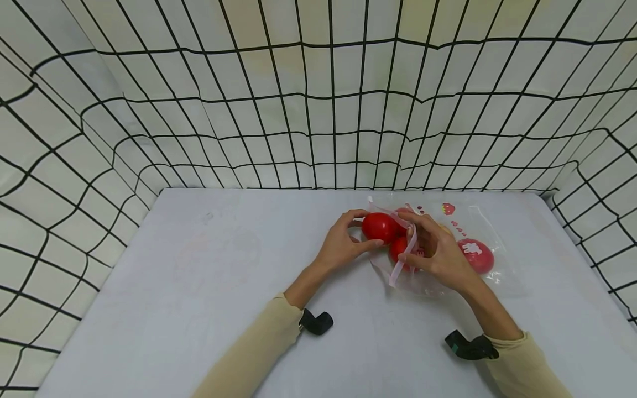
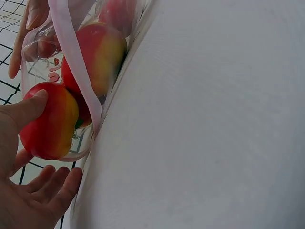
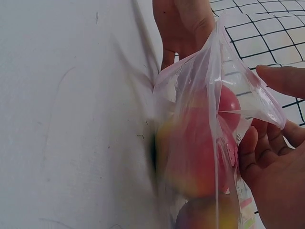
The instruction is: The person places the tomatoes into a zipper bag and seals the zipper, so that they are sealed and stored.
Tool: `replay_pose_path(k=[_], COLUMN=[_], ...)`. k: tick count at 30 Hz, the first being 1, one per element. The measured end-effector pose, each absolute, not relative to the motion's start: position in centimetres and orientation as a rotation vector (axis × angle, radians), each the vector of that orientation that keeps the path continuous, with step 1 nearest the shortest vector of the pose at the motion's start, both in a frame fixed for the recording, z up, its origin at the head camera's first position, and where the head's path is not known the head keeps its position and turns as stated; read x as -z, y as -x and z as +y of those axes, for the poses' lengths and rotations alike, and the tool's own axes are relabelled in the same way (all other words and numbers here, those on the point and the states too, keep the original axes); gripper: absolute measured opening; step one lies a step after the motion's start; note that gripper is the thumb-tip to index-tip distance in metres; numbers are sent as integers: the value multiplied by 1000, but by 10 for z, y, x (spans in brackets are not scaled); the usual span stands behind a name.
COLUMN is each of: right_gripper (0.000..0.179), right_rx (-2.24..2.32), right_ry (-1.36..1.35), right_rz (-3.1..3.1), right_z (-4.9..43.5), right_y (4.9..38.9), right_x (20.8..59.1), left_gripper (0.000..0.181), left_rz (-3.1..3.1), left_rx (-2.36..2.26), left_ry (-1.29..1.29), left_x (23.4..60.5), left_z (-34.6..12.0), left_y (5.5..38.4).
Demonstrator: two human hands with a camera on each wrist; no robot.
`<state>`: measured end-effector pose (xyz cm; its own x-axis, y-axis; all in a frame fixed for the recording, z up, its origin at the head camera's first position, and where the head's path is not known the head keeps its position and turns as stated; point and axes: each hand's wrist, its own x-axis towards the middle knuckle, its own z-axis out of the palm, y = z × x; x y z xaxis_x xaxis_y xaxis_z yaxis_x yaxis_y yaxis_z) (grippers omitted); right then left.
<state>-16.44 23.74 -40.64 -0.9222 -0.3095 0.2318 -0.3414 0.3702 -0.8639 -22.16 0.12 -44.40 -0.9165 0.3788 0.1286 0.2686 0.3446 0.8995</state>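
Note:
A red-and-yellow, apple-like fruit [image 1: 379, 228] sits at the mouth of a clear plastic bag [image 2: 71, 43] with a pale pink rim. My left hand [image 1: 342, 243] grips this fruit, its thumb [image 2: 33, 107] on the near side; the lower fingers stay spread beneath. My right hand [image 1: 443, 257] holds the side of the bag's mouth, fingers curled at the plastic. Inside the bag, close to the gripped fruit, lies another red-and-yellow fruit [image 2: 97, 59]. Further fruits show through the plastic [image 3: 205, 143] in the right wrist view, partly blurred.
The bag lies on a white table [image 1: 224, 265], toward its right side. Strawberry prints and a pink printed patch [image 1: 476, 256] mark the bag. Black netting [image 1: 318, 132] over white panels stands behind the table and along both sides.

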Motion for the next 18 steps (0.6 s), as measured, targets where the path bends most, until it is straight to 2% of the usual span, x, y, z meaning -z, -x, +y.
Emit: replay_pose_path(k=[7, 10, 14, 16, 18], right_gripper=[89, 89, 87, 87, 87], right_rx=[-1672, -1698, -1718, -1725, -1722], right_ry=[-624, -619, -611, -609, -606], right_rz=[-2562, -2558, -2557, -2555, -2558], right_z=[238, 238, 239, 238, 239], right_y=[165, 164, 163, 163, 163], right_x=[405, 403, 402, 401, 401], left_gripper=[69, 79, 103, 105, 100], left_rz=[2412, 2438, 2493, 2517, 2538], left_rx=[-1684, -1669, -1648, -1619, -1584], left_ry=[-566, -541, -532, -544, -560], left_x=[444, 444, 442, 441, 441], left_z=[5, 6, 7, 7, 7], left_y=[221, 220, 221, 222, 222])
